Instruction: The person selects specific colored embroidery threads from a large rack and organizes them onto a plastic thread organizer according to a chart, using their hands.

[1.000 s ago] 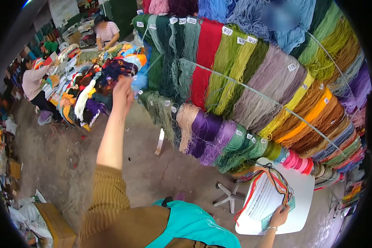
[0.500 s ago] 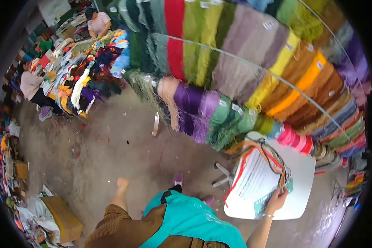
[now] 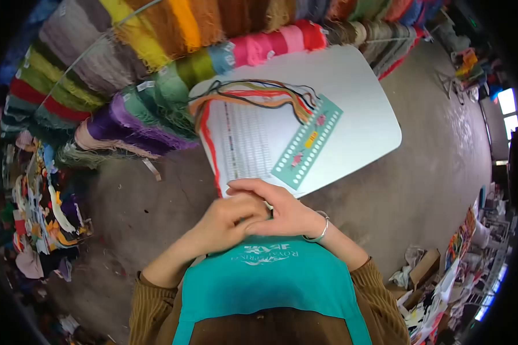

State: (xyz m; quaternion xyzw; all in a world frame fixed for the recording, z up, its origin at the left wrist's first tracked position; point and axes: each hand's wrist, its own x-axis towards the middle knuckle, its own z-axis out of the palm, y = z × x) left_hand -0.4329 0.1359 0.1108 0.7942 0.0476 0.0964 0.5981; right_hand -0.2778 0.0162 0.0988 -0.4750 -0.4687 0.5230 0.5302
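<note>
The left hand (image 3: 233, 221) has its fingers bent into a narrow curl, and the right hand (image 3: 288, 210), with a thin shiny round bracelet (image 3: 326, 227) on its wrist, is half open and cupped against it. The two hands touch; if something small is between them, I cannot tell. They are above a smooth teal cloth apron (image 3: 265, 282) with white printing, close to the near edge of a white, smooth board with rounded corners (image 3: 368, 109). On this board lies a flat, long green card (image 3: 308, 144), with pale round spots along both long sides. Soft orange, red and dark threads (image 3: 259, 95) curve in a loose bundle to its upper part, over a white printed paper (image 3: 247, 141). Beyond, thick fibrous yarn skeins (image 3: 161, 98) hang in many colours.
</note>
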